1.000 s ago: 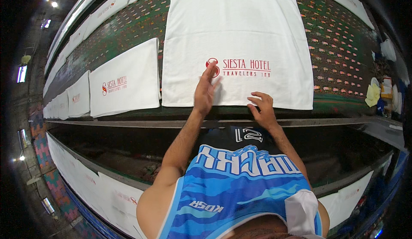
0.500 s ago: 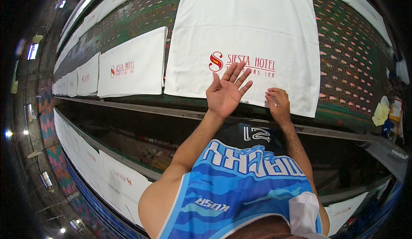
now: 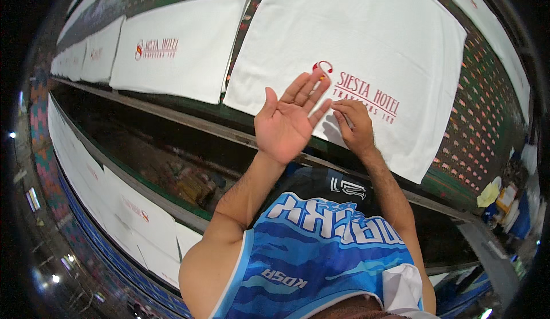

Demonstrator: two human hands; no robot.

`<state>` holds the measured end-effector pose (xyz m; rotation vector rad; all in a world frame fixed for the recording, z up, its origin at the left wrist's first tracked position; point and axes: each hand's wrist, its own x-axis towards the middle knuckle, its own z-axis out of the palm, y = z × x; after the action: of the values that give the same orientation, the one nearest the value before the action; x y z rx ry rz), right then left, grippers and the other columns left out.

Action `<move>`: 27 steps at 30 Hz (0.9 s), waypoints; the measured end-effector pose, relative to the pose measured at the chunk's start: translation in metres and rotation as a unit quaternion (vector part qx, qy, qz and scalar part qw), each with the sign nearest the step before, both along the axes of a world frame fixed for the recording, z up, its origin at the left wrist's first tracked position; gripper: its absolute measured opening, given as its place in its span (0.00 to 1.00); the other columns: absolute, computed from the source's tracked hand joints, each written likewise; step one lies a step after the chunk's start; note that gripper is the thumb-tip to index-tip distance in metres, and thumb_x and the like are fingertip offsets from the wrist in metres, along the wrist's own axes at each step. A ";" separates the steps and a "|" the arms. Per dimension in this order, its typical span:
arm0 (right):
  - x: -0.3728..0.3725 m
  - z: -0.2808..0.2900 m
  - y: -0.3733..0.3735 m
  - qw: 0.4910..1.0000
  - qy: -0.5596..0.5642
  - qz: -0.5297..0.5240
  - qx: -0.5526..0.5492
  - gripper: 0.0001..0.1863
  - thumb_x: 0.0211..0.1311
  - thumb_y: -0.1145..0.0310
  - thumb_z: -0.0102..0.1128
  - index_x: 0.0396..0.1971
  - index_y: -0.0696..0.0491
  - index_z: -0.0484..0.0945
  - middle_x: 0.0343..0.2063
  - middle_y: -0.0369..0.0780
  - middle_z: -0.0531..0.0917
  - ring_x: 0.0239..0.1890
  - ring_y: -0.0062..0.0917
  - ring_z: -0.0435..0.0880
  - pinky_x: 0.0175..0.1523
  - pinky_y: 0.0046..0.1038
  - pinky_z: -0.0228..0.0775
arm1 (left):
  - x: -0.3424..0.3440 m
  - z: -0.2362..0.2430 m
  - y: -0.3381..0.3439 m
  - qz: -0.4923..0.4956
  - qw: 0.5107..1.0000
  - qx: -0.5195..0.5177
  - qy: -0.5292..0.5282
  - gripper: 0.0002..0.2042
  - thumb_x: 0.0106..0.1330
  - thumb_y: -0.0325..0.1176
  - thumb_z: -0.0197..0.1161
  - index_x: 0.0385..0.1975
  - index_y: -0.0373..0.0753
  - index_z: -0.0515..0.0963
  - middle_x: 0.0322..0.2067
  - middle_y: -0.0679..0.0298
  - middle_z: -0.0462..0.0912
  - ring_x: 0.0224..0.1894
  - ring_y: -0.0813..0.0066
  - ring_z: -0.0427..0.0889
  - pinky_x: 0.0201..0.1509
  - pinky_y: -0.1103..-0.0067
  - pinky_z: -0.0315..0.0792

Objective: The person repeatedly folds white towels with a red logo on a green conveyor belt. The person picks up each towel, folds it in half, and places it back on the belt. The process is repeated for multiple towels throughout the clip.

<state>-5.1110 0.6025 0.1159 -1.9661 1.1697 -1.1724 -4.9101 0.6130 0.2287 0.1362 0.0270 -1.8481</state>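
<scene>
My left hand (image 3: 286, 121) is turned palm up with fingers stretched out, over the lower left part of a large white towel (image 3: 395, 55) printed with a red logo and lettering. My right hand (image 3: 355, 127) is just right of it, fingers curled and drawn together beside the left little finger's tip; whether they touch it or hold something small is hard to make out. The towel lies spread on a dark green, speckled board (image 3: 470, 107). Left of it lie smaller-looking white printed towels (image 3: 195, 49) along the same board.
A metal rail (image 3: 143, 104) runs along the board's near edge, over a dark gap. More white printed cloths (image 3: 114, 204) lie on a lower level behind me. At the right end are a yellow cloth (image 3: 487, 196) and assorted items. More white cloths line the far edge (image 3: 487, 15).
My left hand has turned from edge-on to palm up and spread. My right fingers have drawn together and moved nearer the left hand. The view has swung, shifting the large towel rightward.
</scene>
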 end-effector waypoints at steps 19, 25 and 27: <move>0.084 0.050 -0.048 0.992 0.121 0.011 0.038 0.17 0.59 0.73 0.65 0.50 0.53 0.85 0.51 0.42 0.84 0.54 0.42 0.79 0.62 0.44 0.67 | 0.069 0.052 -0.080 -0.104 0.982 -0.141 0.074 0.42 0.80 0.65 0.26 0.78 0.34 0.57 0.80 0.46 0.49 0.83 0.50 0.44 0.84 0.51 0.42; 0.075 0.047 -0.065 0.940 0.335 -0.036 -0.047 0.35 0.70 0.47 0.63 0.73 0.43 0.71 0.76 0.45 0.64 0.74 0.45 0.62 0.75 0.48 0.57 | 0.118 0.006 -0.126 0.055 0.620 -0.318 -0.716 0.35 0.81 0.58 0.46 0.73 0.32 0.67 0.74 0.42 0.65 0.79 0.44 0.57 0.82 0.52 0.47; 0.067 0.037 -0.068 0.935 0.352 -0.042 -0.021 0.36 0.73 0.40 0.54 0.75 0.43 0.69 0.78 0.45 0.60 0.77 0.46 0.57 0.78 0.49 0.52 | 0.119 -0.015 -0.137 0.095 0.309 -0.322 -0.890 0.33 0.80 0.54 0.54 0.73 0.32 0.67 0.76 0.42 0.59 0.81 0.43 0.49 0.81 0.48 0.44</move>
<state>-5.0439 0.5345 0.1533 -2.4817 1.5865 -0.5133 -4.7906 0.4762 0.2141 1.4221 -2.0853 -0.3752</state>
